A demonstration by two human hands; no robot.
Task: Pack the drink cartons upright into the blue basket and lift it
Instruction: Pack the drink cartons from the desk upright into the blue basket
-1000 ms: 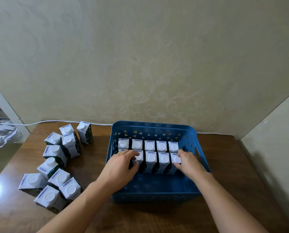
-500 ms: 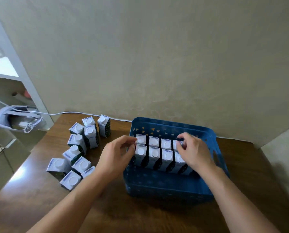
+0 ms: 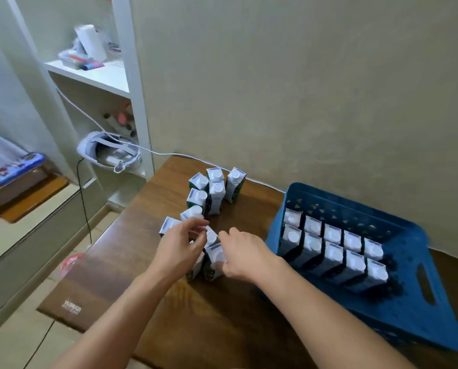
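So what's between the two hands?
In the head view, drink cartons stand between the left hand and the right hand, on the wooden table. Both hands reach onto them; whether either grips one yet is unclear.

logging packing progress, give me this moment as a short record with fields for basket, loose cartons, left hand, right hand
basket: blue basket on the wooden table, ten cartons upright in two rows of five
loose cartons: group standing on the table left of the basket
left hand: left hand over the near loose cartons, fingers curled, grip unclear
right hand: right hand holds a loose carton
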